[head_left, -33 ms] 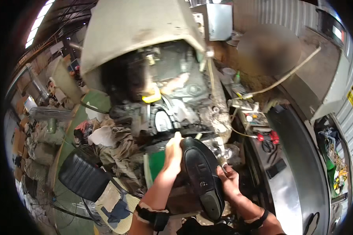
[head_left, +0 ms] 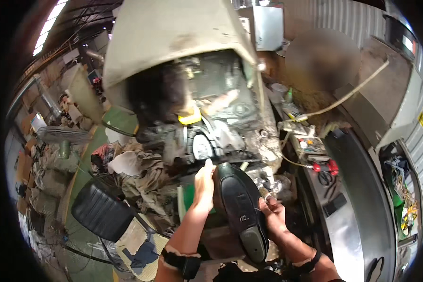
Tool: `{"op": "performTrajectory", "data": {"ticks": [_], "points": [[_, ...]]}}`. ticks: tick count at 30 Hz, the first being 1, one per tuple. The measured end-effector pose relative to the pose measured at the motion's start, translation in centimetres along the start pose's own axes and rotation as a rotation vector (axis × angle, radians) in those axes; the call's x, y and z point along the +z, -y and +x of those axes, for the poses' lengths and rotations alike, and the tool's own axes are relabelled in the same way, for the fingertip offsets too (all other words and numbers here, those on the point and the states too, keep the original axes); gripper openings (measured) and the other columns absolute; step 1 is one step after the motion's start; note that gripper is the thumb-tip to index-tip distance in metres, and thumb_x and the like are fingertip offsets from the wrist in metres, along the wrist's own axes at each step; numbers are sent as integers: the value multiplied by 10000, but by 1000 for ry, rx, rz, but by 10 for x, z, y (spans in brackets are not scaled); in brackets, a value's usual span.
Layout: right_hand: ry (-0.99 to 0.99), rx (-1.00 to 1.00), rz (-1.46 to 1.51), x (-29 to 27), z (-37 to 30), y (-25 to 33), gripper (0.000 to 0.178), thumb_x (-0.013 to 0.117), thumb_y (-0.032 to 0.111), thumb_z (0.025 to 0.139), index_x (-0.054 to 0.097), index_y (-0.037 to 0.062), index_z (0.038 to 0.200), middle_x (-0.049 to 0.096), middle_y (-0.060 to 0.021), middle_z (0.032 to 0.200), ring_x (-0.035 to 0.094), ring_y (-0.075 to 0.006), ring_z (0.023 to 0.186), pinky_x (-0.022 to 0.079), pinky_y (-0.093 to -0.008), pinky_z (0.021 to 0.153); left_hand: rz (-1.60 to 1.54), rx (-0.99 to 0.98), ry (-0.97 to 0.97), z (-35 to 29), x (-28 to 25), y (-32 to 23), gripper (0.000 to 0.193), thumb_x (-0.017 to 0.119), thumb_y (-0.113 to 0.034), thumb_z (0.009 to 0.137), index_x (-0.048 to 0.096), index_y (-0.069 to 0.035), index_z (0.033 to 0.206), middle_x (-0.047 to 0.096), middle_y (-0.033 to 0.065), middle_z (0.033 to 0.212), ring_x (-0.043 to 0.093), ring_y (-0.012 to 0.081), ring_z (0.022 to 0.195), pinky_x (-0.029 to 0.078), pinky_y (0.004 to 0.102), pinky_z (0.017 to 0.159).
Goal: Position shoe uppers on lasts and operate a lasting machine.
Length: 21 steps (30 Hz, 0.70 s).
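A black shoe [head_left: 239, 207] is held sole up in front of me, its toe pointing away and its heel toward me. My left hand [head_left: 204, 187] grips the toe end from the left side, the thumb stretched upward along the edge. My right hand [head_left: 273, 215] is closed at the shoe's right side around a small brownish stub-like tool [head_left: 265, 193], which sticks up beside the sole edge. What kind of tool it is, I cannot make out. Beyond the shoe stands a hooded machine [head_left: 174, 33] with a lit, dark-stained work space.
To the left are a black chair [head_left: 98, 210] and a heap of brown cloth [head_left: 141, 167]. On the right runs a metal bench [head_left: 345, 239] carrying black scissors [head_left: 325, 177] and a red tool [head_left: 332, 167]. A pale rod [head_left: 348, 95] slants at the back right.
The surroundings have shifted slightly to the right in the view. Both hands keep their grip, and the shoe stays in almost the same place.
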State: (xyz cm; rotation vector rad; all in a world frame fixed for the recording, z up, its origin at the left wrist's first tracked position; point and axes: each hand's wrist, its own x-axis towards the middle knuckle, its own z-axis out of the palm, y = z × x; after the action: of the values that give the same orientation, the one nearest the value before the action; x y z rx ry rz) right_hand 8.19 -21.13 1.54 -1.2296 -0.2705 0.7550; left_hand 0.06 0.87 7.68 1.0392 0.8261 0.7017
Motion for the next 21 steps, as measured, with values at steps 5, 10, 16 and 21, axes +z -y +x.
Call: {"op": "performTrajectory", "data": {"ticks": [5,10,16,21], "points": [[132,75,175,87,45,-1,259,660,224,1039,693,12,1184,729,-15,960,628,-94,823,514,-255,741,-332,-25,-154,-13,-80,-5,367,621,-392,1034,723,-39,1025,725,30,987,658,143,855,511,294,755],[89,78,299,131,89,-13,300,615,162,1057,636,-1,1308,726,-58,1080,665,-137,885,564,-298,805,-462,-169,-151,-14,-78,6,369,661,-349,999,742,-14,1131,736,72,1085,694,213,930,541,320,851],[56,84,420,146,135,-33,258,663,162,1035,655,23,1252,690,-3,1058,615,-103,888,531,-263,824,-510,-189,-226,31,-74,14,365,698,-278,985,717,15,1201,717,91,1156,676,204,985,537,325,881],[-10,96,333,147,166,-43,313,672,169,1028,636,8,1294,681,-30,1130,590,-124,1034,512,-274,909,-579,-187,-211,70,-75,29,374,690,-274,990,708,24,1215,708,105,1203,664,218,1054,520,329,947]]}}
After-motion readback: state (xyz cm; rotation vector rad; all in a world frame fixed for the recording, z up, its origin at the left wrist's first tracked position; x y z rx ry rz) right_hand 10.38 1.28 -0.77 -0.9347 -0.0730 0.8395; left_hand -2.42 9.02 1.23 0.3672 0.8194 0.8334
